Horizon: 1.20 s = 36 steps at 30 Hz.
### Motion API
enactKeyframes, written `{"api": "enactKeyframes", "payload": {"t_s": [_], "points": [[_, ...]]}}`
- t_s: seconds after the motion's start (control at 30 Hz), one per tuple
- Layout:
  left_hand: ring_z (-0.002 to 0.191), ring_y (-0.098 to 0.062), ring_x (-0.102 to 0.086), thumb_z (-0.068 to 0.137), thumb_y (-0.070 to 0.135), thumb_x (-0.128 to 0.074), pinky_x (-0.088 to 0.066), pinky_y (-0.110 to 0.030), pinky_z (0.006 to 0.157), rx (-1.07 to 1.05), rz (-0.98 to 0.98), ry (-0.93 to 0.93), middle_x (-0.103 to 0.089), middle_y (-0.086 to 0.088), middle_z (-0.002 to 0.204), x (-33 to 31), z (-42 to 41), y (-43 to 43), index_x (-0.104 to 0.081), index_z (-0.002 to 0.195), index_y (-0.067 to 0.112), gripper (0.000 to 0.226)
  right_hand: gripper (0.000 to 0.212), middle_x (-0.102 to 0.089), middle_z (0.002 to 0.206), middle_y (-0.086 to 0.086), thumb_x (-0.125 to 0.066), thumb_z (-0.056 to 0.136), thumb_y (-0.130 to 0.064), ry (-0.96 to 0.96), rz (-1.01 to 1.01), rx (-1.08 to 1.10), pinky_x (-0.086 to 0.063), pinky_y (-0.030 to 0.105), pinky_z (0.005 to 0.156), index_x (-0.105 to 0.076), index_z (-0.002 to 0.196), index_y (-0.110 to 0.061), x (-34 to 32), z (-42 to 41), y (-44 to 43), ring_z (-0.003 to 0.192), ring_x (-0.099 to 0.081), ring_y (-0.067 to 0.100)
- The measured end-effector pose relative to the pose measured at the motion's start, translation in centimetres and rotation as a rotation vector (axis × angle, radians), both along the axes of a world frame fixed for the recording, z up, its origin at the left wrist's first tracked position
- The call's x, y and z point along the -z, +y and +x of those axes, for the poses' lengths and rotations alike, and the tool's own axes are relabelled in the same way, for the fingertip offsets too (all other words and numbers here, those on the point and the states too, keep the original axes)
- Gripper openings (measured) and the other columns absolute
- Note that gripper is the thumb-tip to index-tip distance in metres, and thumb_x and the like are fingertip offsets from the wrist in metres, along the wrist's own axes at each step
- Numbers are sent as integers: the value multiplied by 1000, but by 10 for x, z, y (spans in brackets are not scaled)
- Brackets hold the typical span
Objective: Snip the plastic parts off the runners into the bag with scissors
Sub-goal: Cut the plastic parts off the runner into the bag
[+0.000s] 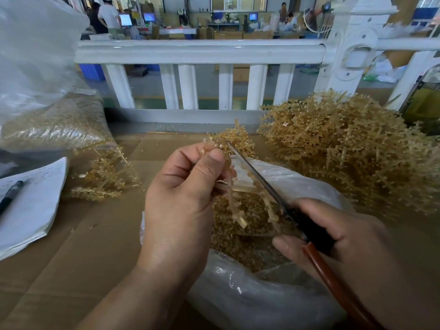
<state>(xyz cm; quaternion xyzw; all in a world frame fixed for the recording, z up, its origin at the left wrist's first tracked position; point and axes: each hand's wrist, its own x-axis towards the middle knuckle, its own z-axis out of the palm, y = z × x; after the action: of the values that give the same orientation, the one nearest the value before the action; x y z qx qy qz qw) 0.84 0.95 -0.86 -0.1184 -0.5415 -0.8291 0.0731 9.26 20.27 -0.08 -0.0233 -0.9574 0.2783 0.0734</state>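
Note:
My left hand [183, 198] pinches a translucent amber runner [234, 201] with small parts along its branches, holding it upright over the open clear bag [240, 296]. Loose snipped parts [240, 236] fill the bag below. My right hand [338, 236] grips the scissors [259, 177] by their dark and red-brown handles. The blades point up and left, lying along the runner's right side with the tip near its top.
A big heap of uncut runners [345, 148] lies at the right, a smaller pile [107, 177] at the left. A filled clear bag [54, 120] stands far left, beside papers with a pen [10, 194]. A white railing [200, 53] borders the cardboard-covered table [95, 234].

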Motion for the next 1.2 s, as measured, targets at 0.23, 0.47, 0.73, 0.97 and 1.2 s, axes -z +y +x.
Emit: {"api": "enactKeyframes", "payload": {"t_s": [0.23, 0.47, 0.73, 0.97, 1.2], "points": [[60, -15, -59, 84, 15, -76, -53, -24, 58, 121, 94, -29, -64, -6, 70, -7, 3, -2, -65, 76, 18, 14, 55, -64, 84, -26, -41, 66, -88, -5, 73, -34, -53, 23, 55, -54, 104, -51, -8, 2, -19, 69, -62, -3], [59, -11, -61, 81, 20, -67, -52, -19, 56, 87, 78, -56, -65, -8, 68, -8, 6, -1, -64, 84, 10, 11, 62, -59, 76, -31, -27, 68, -88, 44, 153, 5, -49, 13, 52, -53, 112, -52, -11, 2, -17, 79, -58, -6], [59, -14, -59, 83, 24, -67, -51, -20, 55, 120, 62, -88, -64, -9, 69, -10, 8, -2, -63, 84, 10, 14, 59, -44, 110, -47, -34, 66, -87, 59, 36, -42, -41, -3, 78, -38, 118, -60, -12, 3, -16, 100, -48, -21], [60, -12, -63, 82, 25, -69, -51, -19, 54, 99, 29, -83, -66, -8, 72, -8, 6, -3, -68, 82, 12, 13, 61, -59, 79, -30, -27, 74, -90, 67, 105, -27, -51, 23, 53, -49, 116, -52, -17, 5, -15, 69, -61, -3], [68, -17, -65, 79, 28, -72, -55, -24, 63, 139, -9, -51, -68, -12, 77, -5, 5, -5, -71, 86, 13, 16, 51, -66, 84, -26, -45, 74, -78, 147, 105, -42, -58, 31, 55, -46, 118, -51, -13, 6, -13, 71, -65, -1]]}}
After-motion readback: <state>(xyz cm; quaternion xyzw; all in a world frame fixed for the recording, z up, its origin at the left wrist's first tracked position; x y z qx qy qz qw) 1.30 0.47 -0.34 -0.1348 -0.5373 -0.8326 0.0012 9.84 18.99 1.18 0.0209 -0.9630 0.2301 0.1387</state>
